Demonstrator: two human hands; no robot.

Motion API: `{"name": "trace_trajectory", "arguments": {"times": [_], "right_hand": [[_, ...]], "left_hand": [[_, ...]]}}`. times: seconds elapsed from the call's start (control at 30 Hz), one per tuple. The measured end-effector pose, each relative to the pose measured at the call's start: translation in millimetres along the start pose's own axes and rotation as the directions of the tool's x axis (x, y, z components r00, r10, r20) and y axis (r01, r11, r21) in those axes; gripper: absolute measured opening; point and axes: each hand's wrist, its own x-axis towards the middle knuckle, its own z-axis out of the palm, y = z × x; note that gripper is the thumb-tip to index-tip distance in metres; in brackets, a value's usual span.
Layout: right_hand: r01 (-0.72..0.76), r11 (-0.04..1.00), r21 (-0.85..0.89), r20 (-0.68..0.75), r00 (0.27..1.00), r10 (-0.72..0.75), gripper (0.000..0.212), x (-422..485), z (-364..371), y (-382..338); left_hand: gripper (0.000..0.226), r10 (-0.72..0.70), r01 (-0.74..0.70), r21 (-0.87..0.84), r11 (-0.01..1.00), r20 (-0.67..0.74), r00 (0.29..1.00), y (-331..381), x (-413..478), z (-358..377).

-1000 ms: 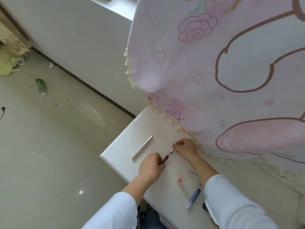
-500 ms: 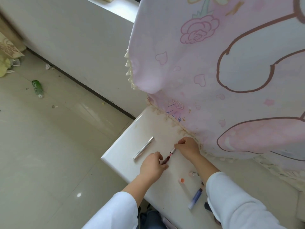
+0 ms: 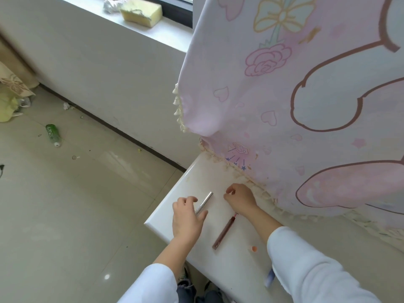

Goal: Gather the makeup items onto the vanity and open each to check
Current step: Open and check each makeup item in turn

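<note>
A slim silver tube (image 3: 205, 201) lies slanted on the white vanity top (image 3: 231, 265) near its left corner. My left hand (image 3: 187, 218) covers the tube's near end, thumb and fingers closing around it. A brown lip pencil (image 3: 224, 233) with a reddish tip lies free on the vanity between my hands. My right hand (image 3: 240, 200) hovers just beyond the pencil's tip, fingers loosely curled and holding nothing. A small orange cap (image 3: 254, 248) sits near my right sleeve. That sleeve partly hides a blue-purple tube (image 3: 270, 278).
A pink cartoon-print cloth (image 3: 284, 127) with a tassel fringe hangs over the vanity's back and right side. Tiled floor lies to the left, with a green bottle (image 3: 52, 133) and scraps on it. A yellow sponge (image 3: 142, 12) rests on the windowsill.
Both hands let go of the brown lip pencil, which now lies on the vanity. My left hand moved left onto the silver tube. My right hand lifted away with nothing in it.
</note>
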Motion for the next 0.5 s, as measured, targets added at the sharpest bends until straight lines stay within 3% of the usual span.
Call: {"name": "trace_trajectory", "arguments": {"times": [0.13, 0.27, 0.5], "right_hand": [[0.050, 0.995, -0.088, 0.085, 0.995, -0.042, 0.048, -3, 20, -10], [0.051, 0.995, -0.084, 0.098, 0.994, -0.043, 0.049, -11, 34, -15], [-0.022, 0.988, 0.154, 0.014, 1.000, 0.020, 0.040, -16, 35, -18]], "left_hand": [[0.038, -0.038, 0.037, 0.024, 0.999, 0.052, 0.998, -15, 0, 3], [0.021, -0.050, 0.050, -0.005, 0.999, 0.102, 0.994, -18, 3, 4], [0.011, 0.004, -0.001, -0.026, 1.000, 0.127, 0.992, -18, 7, -3]]}}
